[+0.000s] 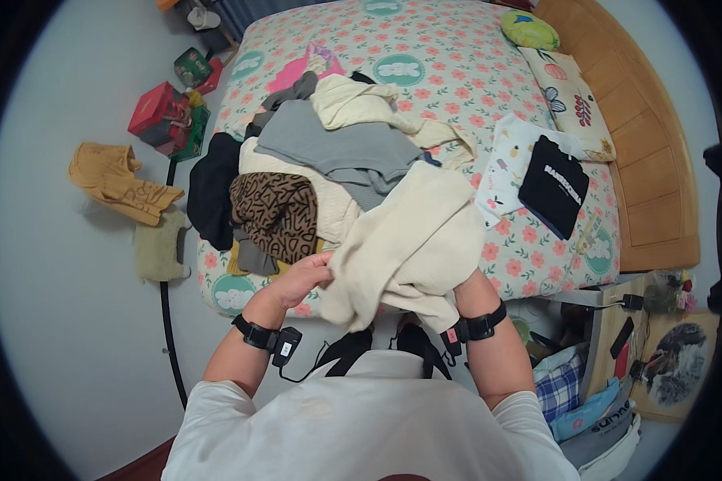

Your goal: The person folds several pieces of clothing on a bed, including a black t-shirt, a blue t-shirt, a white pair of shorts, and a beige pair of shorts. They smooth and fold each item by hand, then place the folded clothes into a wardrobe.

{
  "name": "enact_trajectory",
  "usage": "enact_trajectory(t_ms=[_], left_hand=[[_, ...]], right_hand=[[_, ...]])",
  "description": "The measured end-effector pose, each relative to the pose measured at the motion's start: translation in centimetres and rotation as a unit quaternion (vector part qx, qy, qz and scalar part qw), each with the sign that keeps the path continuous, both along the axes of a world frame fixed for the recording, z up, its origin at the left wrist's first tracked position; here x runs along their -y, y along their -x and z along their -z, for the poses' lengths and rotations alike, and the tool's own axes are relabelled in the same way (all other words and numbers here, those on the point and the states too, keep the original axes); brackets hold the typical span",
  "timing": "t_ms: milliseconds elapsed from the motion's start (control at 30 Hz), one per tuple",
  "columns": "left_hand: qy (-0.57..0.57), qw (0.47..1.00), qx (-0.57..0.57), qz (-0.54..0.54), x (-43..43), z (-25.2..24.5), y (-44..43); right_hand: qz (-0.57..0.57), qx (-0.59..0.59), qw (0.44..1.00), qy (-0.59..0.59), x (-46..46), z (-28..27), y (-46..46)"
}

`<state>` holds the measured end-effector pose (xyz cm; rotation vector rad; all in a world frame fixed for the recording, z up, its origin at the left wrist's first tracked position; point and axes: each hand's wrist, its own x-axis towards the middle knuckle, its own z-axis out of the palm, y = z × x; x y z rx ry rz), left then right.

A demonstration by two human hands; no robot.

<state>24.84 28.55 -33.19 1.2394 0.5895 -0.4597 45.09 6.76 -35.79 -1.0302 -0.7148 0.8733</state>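
Note:
A cream knit garment (409,240) hangs bunched between my two hands at the near edge of the bed. Its left side is pinched by my left hand (307,276), thumb against the fingers. My right hand (472,285) is mostly hidden under the garment's right side, so its fingers cannot be seen. Beyond lies a pile of clothes: a grey knit garment (337,141), a brown garment with black lettering (275,213), a black garment (212,189) and a pale yellow garment (355,102). A folded black shirt (553,186) lies on the bed at the right.
The bed has a floral sheet (445,78), a patterned pillow (571,105) and a wooden headboard (626,120). Red gift boxes (156,114) and a tan garment (117,180) are at the left. A bedside table (614,337) stands at the right, beside bagged items.

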Motion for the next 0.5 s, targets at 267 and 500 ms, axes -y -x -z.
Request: enact_trajectory(t_ms=[267, 500], left_hand=[[-0.010, 0.983, 0.182, 0.030, 6.4, -1.7, -7.4], [0.004, 0.971, 0.236, -0.041, 9.5, -6.4, -10.3]], right_hand=[[0.066, 0.377, 0.911, 0.154, 5.3, -4.0, 0.3], [0.028, 0.435, 0.855, 0.282, 8.4, -5.6, -0.9]])
